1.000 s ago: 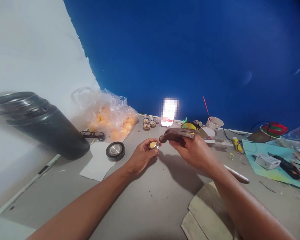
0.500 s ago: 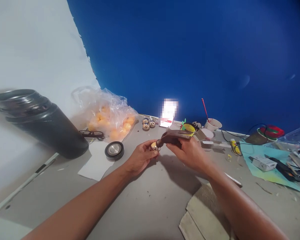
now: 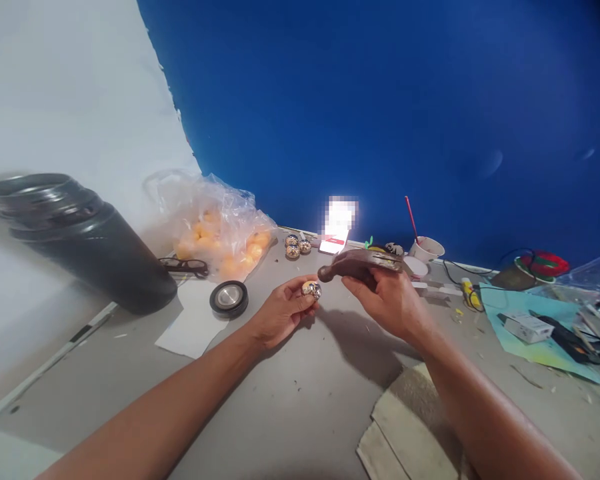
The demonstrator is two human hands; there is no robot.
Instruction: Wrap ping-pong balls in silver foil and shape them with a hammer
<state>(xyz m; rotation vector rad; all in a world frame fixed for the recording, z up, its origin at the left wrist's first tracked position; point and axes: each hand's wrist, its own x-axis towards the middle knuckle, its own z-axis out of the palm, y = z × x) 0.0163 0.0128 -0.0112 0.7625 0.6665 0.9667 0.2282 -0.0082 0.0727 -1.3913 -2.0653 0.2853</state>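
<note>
Near the middle of the grey table, my left hand (image 3: 283, 312) pinches a small round ball (image 3: 312, 290) with an orange top and shiny studs. My right hand (image 3: 393, 297) is wrapped round a hammer (image 3: 355, 262), close below its head. The hammer's round face points left and hangs a little above and to the right of the ball, apart from it. The handle is mostly hidden by my right hand. Several similar studded balls (image 3: 293, 251) rest together farther back, near a bright phone (image 3: 334, 240).
A large dark flask (image 3: 95, 253), glasses (image 3: 185, 267), a bag of orange balls (image 3: 225, 247) and a round black lid (image 3: 229, 299) stand left. Right are a paper cup (image 3: 427, 249), a glue stick (image 3: 472, 295) and a blue sheet (image 3: 505, 343) with tools. A glove-like cloth (image 3: 400, 427) lies in front.
My right hand and the hammer have moved up and to the right, off the ball. The ball has turned slightly in my left hand and shows more of its studs.
</note>
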